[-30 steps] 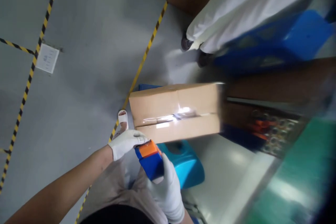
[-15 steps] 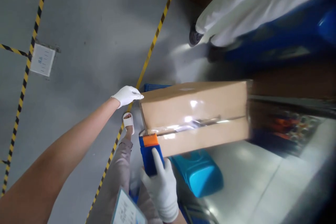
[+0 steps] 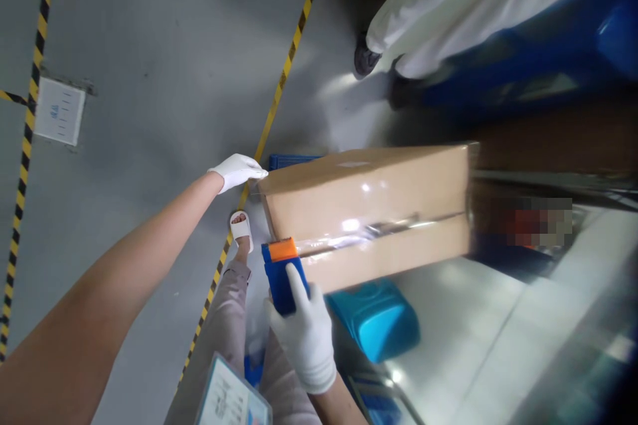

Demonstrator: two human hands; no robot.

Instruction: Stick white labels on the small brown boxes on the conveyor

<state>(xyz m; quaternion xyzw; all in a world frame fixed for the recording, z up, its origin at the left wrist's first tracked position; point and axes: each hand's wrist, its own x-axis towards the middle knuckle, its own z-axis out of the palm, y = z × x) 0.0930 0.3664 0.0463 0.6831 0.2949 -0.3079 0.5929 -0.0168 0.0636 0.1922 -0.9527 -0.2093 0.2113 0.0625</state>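
Looking for writing first, we find none that we can read: the white plate [image 3: 58,111] set in the floor at nine o'clock carries a few faint lines, and the card [image 3: 230,400] at six o'clock shows only blurred print. The cardboard box [image 3: 366,209] lies at the centre, its long seam covered by glossy clear tape [image 3: 369,234]. Our right hand [image 3: 303,335], gloved in white, is wrapped around the blue tape dispenser [image 3: 282,277], whose orange end touches the box's near corner at the seam. Our left hand [image 3: 237,169], also gloved, rests with loosely curled fingers against the box's far corner at ten o'clock from the centre.

The grey floor [image 3: 164,66] lies broad and bare from nine to twelve o'clock, crossed by yellow-and-black striped lines [image 3: 279,89]. The box's right end meets a blurred, dark mass at three o'clock that we cannot make out. Below the box sits a light blue plastic object [image 3: 376,329], partly hidden. Another person's white-clad legs [image 3: 473,0] are cut off at one o'clock.
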